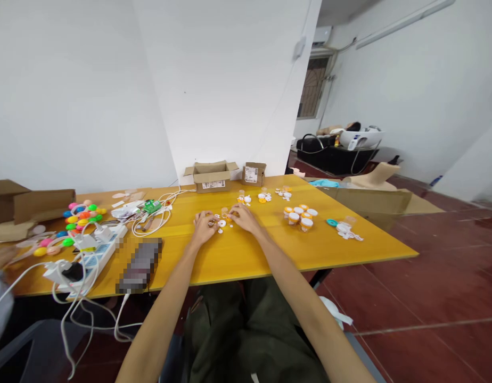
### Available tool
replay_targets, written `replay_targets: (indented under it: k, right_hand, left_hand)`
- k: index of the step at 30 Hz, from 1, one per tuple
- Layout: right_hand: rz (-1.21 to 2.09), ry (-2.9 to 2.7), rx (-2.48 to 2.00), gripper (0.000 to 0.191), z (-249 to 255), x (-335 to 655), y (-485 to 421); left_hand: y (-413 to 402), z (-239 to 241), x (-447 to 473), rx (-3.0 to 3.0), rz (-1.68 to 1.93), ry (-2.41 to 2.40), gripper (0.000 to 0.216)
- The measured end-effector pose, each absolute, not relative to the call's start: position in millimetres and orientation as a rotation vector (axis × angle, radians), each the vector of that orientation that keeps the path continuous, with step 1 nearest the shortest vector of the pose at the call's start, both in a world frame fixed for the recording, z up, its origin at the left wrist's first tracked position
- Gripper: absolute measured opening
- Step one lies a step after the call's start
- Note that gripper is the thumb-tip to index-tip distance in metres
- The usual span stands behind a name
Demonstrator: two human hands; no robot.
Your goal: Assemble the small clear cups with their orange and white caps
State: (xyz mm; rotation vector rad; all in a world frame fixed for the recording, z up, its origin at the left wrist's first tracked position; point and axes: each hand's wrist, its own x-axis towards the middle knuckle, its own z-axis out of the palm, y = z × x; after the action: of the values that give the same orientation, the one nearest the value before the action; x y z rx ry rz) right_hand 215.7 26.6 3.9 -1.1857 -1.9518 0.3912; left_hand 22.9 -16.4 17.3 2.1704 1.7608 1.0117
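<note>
Over the middle of the wooden table, my left hand [202,225] is closed, its fingers curled beside small white plastic parts. Whatever lies within those fingers is too small to make out. My right hand [243,218] is closed in a pinch at a small orange piece, whose shape I cannot make out. A clear plastic cup [224,211] stands between the hands, slightly behind the fingertips. Just in front of it lies a white round part [221,224], with smaller white bits around it.
Several orange-and-white lidded cups [305,223] stand to the right. Loose white parts [344,229] lie with a teal ring [331,222]. Cardboard boxes [212,178] are behind. Leftward are a phone [140,265], a power strip [98,258], colourful balls [83,215] and another person's hand [2,256].
</note>
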Motion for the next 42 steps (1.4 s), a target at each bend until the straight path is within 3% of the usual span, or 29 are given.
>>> replay_targets:
  k: [11,20,29,42]
  right_hand:
    - [0.391,-1.973,-0.983,0.005,6.5,210.0,23.4]
    - [0.3,-1.959,-1.118,0.008,6.6,213.5,21.2]
    - [0.319,-1.943,-1.133,0.007,7.0,216.1,20.6]
    - [0.262,-2.079,-1.142,0.011,11.1,209.5,8.3]
  left_hand:
    - [-17.5,23.6,23.2,2.125,1.048,1.821,0.023]
    - [-17.1,15.8,23.0,2.208,0.984,1.741,0.03]
    - [-18.4,20.3,25.4,2.24,0.967,1.754,0.007]
    - [-14.7,19.5,22.6,2.155,1.069,1.759,0.014]
